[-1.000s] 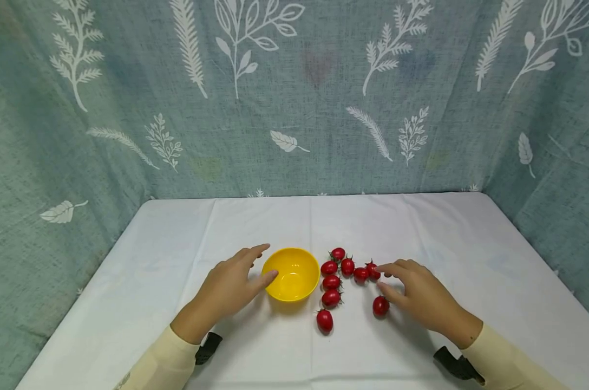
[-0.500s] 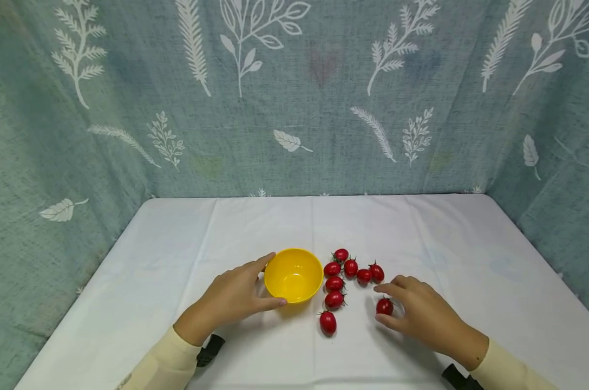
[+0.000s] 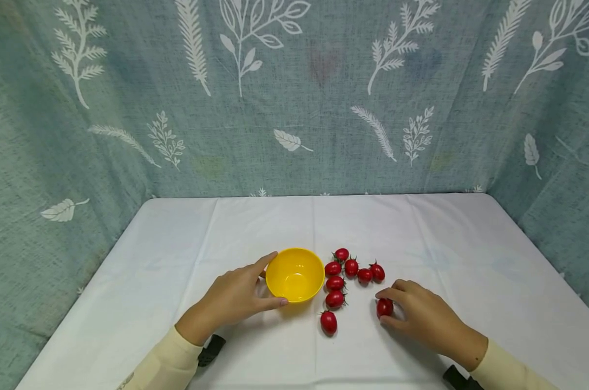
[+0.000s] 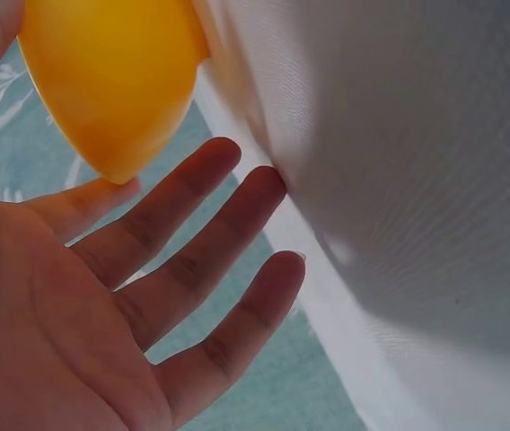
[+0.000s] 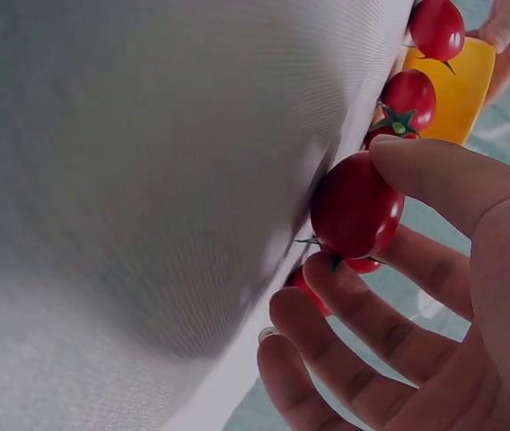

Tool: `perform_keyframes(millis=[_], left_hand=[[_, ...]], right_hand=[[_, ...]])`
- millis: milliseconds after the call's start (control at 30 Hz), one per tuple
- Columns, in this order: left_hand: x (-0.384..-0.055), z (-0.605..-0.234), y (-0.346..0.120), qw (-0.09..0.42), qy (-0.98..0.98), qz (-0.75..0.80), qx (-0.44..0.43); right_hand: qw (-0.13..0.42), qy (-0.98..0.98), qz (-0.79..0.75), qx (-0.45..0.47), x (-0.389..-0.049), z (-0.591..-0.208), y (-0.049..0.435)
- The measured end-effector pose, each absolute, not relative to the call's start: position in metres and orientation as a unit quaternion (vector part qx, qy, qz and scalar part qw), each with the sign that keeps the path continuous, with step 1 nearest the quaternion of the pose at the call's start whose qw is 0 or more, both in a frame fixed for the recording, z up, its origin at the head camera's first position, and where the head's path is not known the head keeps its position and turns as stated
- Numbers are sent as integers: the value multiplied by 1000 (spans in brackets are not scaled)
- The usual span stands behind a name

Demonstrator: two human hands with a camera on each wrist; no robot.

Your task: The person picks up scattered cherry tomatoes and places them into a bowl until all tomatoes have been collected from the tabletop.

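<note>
A yellow bowl (image 3: 295,276) stands mid-table with nothing inside. My left hand (image 3: 232,295) holds its left side, thumb at the near rim and index finger at the far rim; in the left wrist view the other fingers stretch out below the bowl's wall (image 4: 116,81). To the right, my right hand (image 3: 418,314) pinches a single red cherry tomato (image 3: 384,307) between thumb and fingers. In the right wrist view this tomato (image 5: 356,205) appears at the tablecloth, the thumb on one side and a fingertip near its green stem.
Several more cherry tomatoes (image 3: 335,283) lie right of the bowl in a bent row, one (image 3: 328,323) nearest the front. Another pair (image 3: 365,275) sits beyond the held tomato. A white cloth (image 3: 255,222) covers the table, and a green leaf-patterned curtain (image 3: 294,119) surrounds it.
My left hand has come in from beside the bowl to hold its rim. The right hand has moved nearer and its thumb and fingers have closed on the lone tomato.
</note>
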State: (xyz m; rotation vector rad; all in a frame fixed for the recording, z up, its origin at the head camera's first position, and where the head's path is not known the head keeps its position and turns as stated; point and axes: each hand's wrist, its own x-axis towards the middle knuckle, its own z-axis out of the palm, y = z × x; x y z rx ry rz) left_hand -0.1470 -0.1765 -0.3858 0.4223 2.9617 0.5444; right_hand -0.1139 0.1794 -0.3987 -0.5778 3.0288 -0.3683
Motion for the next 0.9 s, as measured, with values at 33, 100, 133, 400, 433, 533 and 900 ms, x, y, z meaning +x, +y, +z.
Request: perform_keyframes(millis=[33, 100, 133, 400, 433, 533, 900], left_hand=[[-147, -386, -177, 49, 973, 178, 141], [-148, -386, -176, 46, 973, 175, 144], [-148, -386, -176, 45, 973, 173, 146], [-149, -388, -176, 51, 974, 166, 149], [-149, -388, -177, 53, 974, 165, 148], [-148, -388, -177, 58, 974, 165, 147], [-148, -389, -176, 60, 974, 159, 147]], right_hand=[[15, 975, -119, -188, -114, -399, 179], [10, 974, -119, -193, -114, -399, 180], [7, 973, -119, -196, -114, -399, 180], [-17, 970, -120, -210, -113, -397, 177], [-21, 970, -122, -211, -113, -396, 176], [-31, 967, -127, -218, -112, -395, 174], [-76, 955, -143, -249, -112, -383, 164]])
